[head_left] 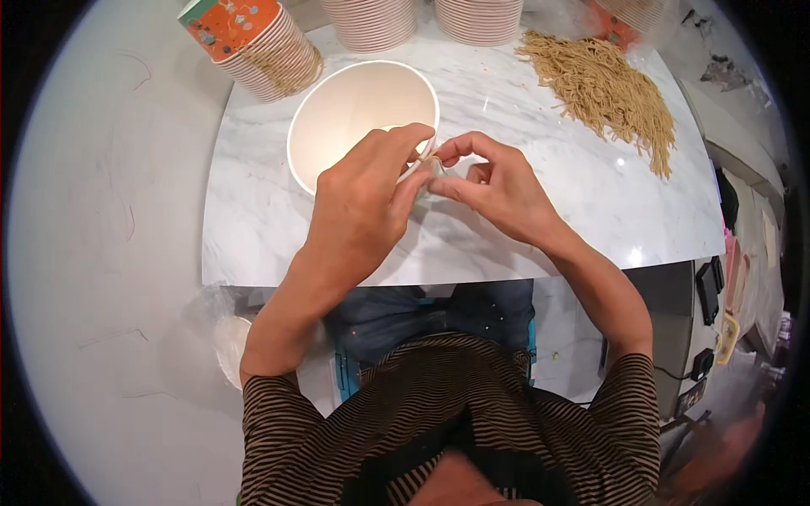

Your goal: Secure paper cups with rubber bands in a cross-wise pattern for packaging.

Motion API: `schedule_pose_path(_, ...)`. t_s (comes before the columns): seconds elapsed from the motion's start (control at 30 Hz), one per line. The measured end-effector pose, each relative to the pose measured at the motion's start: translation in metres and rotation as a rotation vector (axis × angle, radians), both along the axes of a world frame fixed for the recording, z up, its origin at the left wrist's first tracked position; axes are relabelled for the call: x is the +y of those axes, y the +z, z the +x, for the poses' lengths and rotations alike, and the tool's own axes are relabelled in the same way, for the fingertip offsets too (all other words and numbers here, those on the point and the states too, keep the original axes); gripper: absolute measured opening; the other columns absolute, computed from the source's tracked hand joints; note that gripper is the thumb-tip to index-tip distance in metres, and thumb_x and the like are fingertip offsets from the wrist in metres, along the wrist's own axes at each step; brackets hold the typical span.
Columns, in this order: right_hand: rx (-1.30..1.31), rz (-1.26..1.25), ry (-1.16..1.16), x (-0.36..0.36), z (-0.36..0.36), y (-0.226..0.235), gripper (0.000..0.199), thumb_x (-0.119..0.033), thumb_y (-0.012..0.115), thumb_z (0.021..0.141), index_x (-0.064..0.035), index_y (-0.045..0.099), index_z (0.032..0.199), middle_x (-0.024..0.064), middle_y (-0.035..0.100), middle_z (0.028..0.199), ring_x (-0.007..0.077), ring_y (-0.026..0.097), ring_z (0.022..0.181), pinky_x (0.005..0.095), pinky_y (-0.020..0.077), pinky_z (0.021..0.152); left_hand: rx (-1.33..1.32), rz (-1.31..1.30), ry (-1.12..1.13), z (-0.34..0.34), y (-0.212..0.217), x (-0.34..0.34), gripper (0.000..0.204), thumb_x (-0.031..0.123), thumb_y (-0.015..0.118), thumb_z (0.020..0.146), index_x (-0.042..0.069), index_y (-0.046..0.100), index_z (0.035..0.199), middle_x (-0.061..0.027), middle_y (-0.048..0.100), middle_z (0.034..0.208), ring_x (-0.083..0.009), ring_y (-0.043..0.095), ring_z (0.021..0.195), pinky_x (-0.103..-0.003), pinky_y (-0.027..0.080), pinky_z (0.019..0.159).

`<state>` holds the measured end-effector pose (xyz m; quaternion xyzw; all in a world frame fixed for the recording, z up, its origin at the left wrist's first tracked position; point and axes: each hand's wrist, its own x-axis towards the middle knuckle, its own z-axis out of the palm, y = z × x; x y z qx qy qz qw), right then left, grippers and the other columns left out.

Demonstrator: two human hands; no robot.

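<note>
A large white paper bucket lies tilted on the marble-patterned table, its mouth facing me. My left hand is closed on the right side of its rim, thumb and fingers on either side of the wall. Right beside it, my right hand pinches a short tan cord at that same spot on the rim. The cord's far end and any hole it passes through are hidden by my fingers.
Nested orange patterned buckets lean at the back left, with cords over their side. Two stacks of white buckets stand behind. A heap of tan cords spreads at the back right, near clear plastic wrap. The table has a curved edge.
</note>
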<state>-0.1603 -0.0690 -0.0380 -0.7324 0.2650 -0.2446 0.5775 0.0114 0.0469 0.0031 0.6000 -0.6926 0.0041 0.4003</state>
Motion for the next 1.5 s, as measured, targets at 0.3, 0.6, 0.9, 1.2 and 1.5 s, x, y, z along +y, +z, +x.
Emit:
schedule_pose_path(0.3,-0.165,0.261,0.093,0.011,0.001,-0.01,0.012,-0.012,0.072,0.1,-0.0002,0.073,0.102,0.002,0.073,0.082,0.0053,0.062,0.061,0.0227,0.0521,0.053,0.058,-0.063,0.035,-0.003,0.001,0.001,0.032,-0.004,0.079,0.085,0.003,0.071,0.115,-0.0136,0.073,0.098,-0.0267,0.074,0.082,-0.036,0.059,0.068)
schedule_pose_path(0.6,-0.203,-0.068,0.03,0.02,0.006,-0.014,0.009,-0.006,0.072,0.095,0.0025,0.075,0.096,0.0031,0.072,0.079,0.0075,0.058,0.068,0.0263,0.0483,0.063,0.062,-0.117,0.059,-0.01,0.001,0.002,0.025,-0.003,0.079,0.086,0.002,0.074,0.11,-0.0125,0.073,0.09,-0.0267,0.073,0.074,-0.035,0.057,0.065)
schedule_pose_path(0.9,0.103,0.06,0.257,0.013,-0.03,-0.013,0.014,-0.013,0.075,0.097,0.0005,0.077,0.1,0.0042,0.072,0.077,0.008,0.06,0.066,0.0265,0.0487,0.06,-0.098,-0.011,0.101,0.015,0.021,0.018,0.022,-0.002,0.081,0.083,0.004,0.079,0.104,-0.0098,0.075,0.086,-0.0238,0.071,0.08,-0.035,0.056,0.073)
schedule_pose_path(1.2,0.261,0.078,0.418,-0.02,-0.13,0.034,0.011,-0.006,0.08,0.093,0.0044,0.077,0.094,0.0065,0.075,0.077,0.0102,0.069,0.066,0.025,0.054,0.059,-0.219,0.145,-0.094,0.093,0.023,0.03,0.026,-0.005,0.08,0.08,0.011,0.079,0.101,-0.0077,0.073,0.122,-0.0328,0.061,0.131,-0.052,0.04,0.122)
schedule_pose_path(1.5,-0.298,0.188,0.209,-0.015,-0.084,0.085,0.007,0.002,0.066,0.096,0.007,0.064,0.091,0.0148,0.069,0.068,0.0182,0.066,0.052,0.0299,0.0528,0.049,-0.291,-0.281,0.215,0.076,0.015,0.02,0.035,-0.013,0.067,0.087,0.002,0.071,0.119,-0.0181,0.07,0.124,-0.0373,0.067,0.116,-0.043,0.055,0.096)
